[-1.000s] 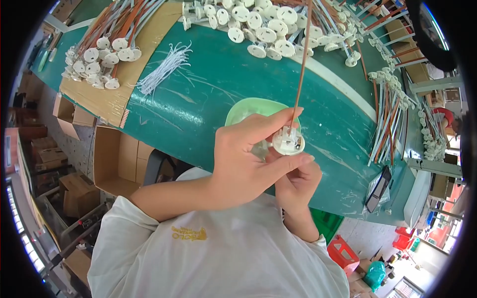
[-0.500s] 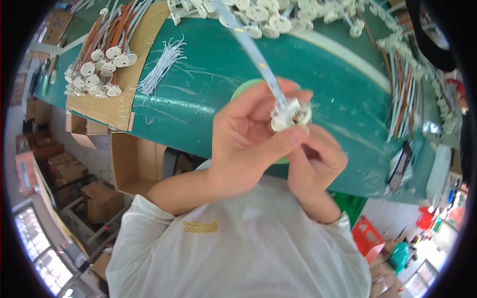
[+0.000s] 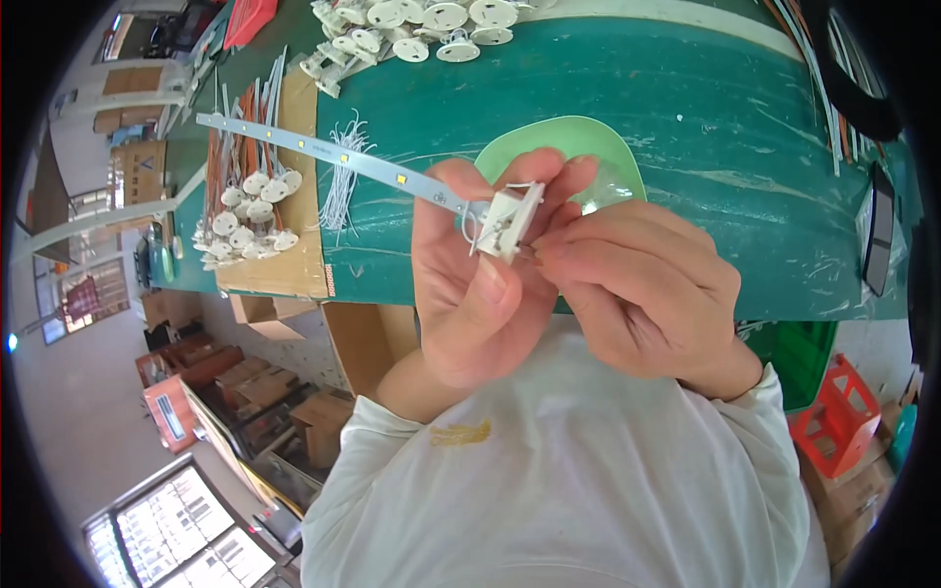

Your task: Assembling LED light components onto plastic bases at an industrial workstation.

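My left hand (image 3: 466, 309) holds a small white plastic holder (image 3: 508, 220) between thumb and fingers, above the near part of the green table. From the holder a narrow LED strip (image 3: 343, 158) with small yellow chips sticks out toward the far left. A thin white wire loops at the joint of the two. My right hand (image 3: 657, 289) has its fingers pinched together against the right side of the holder; what lies between those fingertips is too small to make out. Just behind both hands sits a light green bowl (image 3: 554, 147), partly covered by them; something clear shows inside it.
White round-ended parts with strips (image 3: 257, 211) lie on cardboard (image 3: 299, 265) at the left, beside a bundle of white wires (image 3: 343, 186). More white round parts (image 3: 412, 29) are heaped at the far side. A dark flat device (image 3: 875, 230) lies right. A red stool (image 3: 838, 416) stands below.
The LED strip has swung from pointing far ahead to pointing left, and the holder has turned with it. My right hand has moved from beneath the holder to its right side. The view has shifted.
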`<action>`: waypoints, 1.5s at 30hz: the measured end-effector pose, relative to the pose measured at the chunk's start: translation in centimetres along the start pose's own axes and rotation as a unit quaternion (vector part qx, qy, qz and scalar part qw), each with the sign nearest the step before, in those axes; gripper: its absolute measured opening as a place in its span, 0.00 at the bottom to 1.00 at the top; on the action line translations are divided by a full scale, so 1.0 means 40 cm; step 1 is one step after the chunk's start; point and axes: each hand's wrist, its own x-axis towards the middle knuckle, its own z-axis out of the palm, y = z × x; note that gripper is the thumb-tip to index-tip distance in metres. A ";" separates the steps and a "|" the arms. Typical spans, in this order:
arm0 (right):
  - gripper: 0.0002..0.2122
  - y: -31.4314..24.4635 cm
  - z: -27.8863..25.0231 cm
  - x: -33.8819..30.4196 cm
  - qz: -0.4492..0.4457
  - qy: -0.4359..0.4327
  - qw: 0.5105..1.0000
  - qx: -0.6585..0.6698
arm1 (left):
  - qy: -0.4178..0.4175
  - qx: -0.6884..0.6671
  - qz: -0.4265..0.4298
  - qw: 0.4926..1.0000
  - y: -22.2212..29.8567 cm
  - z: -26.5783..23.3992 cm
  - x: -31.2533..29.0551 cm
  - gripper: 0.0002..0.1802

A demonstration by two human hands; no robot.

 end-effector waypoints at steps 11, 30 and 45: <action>0.10 -0.010 0.019 -0.017 -0.031 0.072 0.997 -0.023 | -0.042 -0.009 0.017 0.999 -0.016 -0.013 -0.009 0.28; 0.13 -0.008 0.030 -0.006 -0.022 0.075 0.997 -0.011 | -0.007 -0.006 0.054 0.999 -0.011 -0.003 -0.014 0.28; 0.09 -0.004 0.028 -0.025 -0.136 0.077 0.985 -0.075 | -0.135 -0.099 0.052 0.985 -0.033 -0.017 -0.019 0.28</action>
